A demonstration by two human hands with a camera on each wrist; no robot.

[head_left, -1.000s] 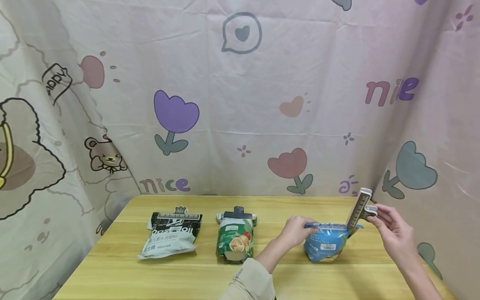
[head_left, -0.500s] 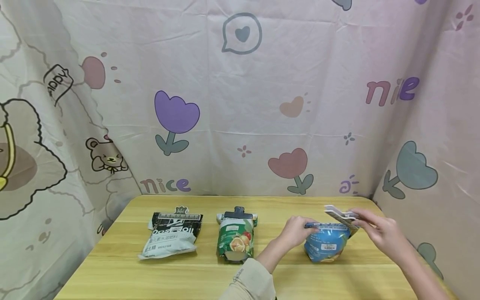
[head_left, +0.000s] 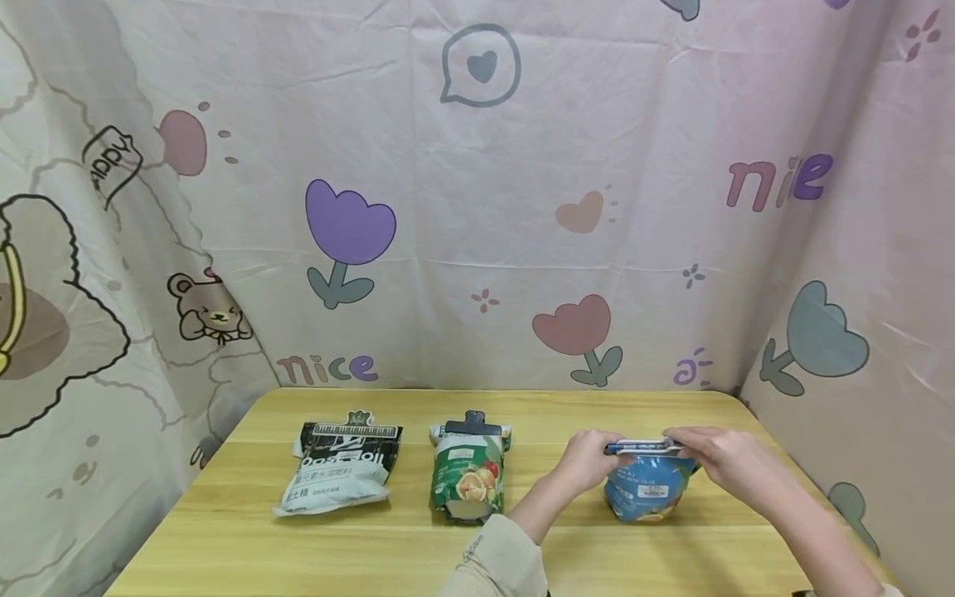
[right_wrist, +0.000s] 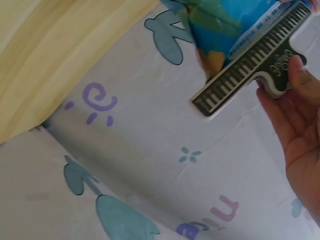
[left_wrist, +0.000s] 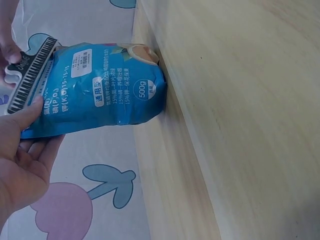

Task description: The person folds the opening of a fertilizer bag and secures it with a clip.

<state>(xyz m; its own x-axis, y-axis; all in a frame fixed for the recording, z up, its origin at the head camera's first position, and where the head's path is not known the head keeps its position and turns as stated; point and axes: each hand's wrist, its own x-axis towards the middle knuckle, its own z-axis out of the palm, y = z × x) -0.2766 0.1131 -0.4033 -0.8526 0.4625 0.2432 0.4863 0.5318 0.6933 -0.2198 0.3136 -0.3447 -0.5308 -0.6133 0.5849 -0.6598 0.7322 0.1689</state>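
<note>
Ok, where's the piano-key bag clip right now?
The piano-key bag clip sits along the top edge of the blue bag, at the table's right in the head view, between the left hand and right hand.

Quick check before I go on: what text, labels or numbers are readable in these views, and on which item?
"500g": white circle on the blue bag, left wrist view.
"15-15-15": along the same bag's side.
"nice": backdrop cloth, behind the table.
"nie": cloth, upper right.
"happy": tag on the cloth, left.
Piano-key clip: script logo, unreadable.
Black-and-white bag and green bag: print too small.
</note>
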